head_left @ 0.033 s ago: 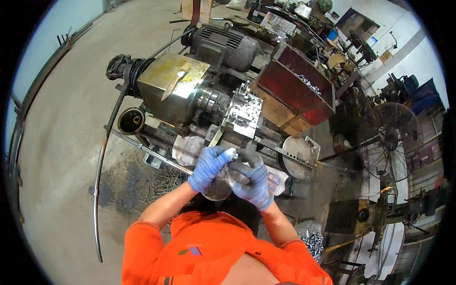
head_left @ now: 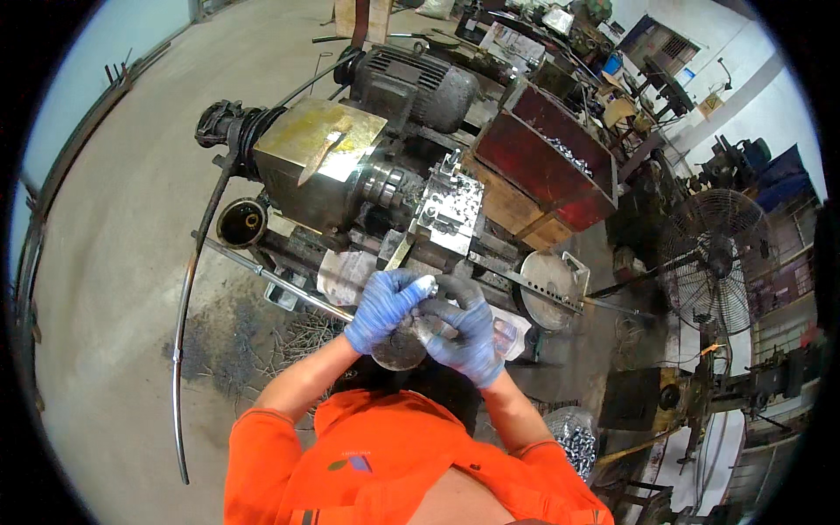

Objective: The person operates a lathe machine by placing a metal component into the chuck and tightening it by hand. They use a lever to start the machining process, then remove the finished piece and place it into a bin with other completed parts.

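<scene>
In front of the lathe's tool slide (head_left: 451, 206), my gloved hands meet close to my body. A small shiny metal piece (head_left: 434, 289) shows between their fingertips, mostly hidden. My left hand (head_left: 385, 308) pinches it, the pale thumb tip pressed at its side. My right hand (head_left: 462, 332), its glove fingers blackened, curls round from the other side with fingers against the same piece. Beyond them are the metal chuck (head_left: 382, 186) and the boxy headstock (head_left: 306, 157), which has a flat brush-like tool (head_left: 322, 159) on top.
A red bin (head_left: 551, 157) with small metal parts stands behind the slide. An electric motor (head_left: 420, 83) sits at the back. A long metal bar (head_left: 271, 278) juts out at left. A net bag of parts (head_left: 576, 442) is at my right, near a caged fan (head_left: 717, 249).
My hands have shifted very slightly around the small metal piece. The machine and everything around it look the same.
</scene>
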`<state>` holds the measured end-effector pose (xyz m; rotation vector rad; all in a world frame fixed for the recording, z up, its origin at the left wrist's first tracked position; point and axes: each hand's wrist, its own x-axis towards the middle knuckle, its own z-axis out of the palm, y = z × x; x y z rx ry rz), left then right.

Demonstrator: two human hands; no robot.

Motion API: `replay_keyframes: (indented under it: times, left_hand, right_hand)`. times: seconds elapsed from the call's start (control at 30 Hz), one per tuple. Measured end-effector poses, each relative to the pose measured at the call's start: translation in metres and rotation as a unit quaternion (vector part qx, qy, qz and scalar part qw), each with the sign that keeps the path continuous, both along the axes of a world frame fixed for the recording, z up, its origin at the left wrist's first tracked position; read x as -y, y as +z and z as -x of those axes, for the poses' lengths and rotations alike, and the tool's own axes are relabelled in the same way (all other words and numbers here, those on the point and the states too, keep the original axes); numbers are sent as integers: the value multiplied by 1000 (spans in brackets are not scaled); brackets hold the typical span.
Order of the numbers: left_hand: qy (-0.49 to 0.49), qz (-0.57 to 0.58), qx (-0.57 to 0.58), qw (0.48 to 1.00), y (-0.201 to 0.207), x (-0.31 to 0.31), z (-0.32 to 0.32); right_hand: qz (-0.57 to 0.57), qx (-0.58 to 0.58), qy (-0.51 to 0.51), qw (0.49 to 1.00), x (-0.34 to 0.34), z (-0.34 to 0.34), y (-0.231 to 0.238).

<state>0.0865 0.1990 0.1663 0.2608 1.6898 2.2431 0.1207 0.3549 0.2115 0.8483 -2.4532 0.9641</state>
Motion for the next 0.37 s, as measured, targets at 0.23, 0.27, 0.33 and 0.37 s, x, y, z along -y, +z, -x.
replay_keyframes:
  times: [0.23, 0.27, 0.33, 0.37]
  left_hand:
    - [35, 246, -134, 959, 15, 20, 7]
    - [33, 257, -155, 953, 14, 25, 13]
    - [31, 278, -196, 940, 12, 40, 24]
    - [44, 264, -186, 945, 16, 55, 25]
  right_hand:
    - [-130, -16, 35, 991, 8, 17, 6]
    - [-146, -16, 40, 988, 9, 23, 5]
    - [-154, 13, 60, 986, 9, 34, 4]
    - [-158, 26, 71, 985, 8, 40, 5]
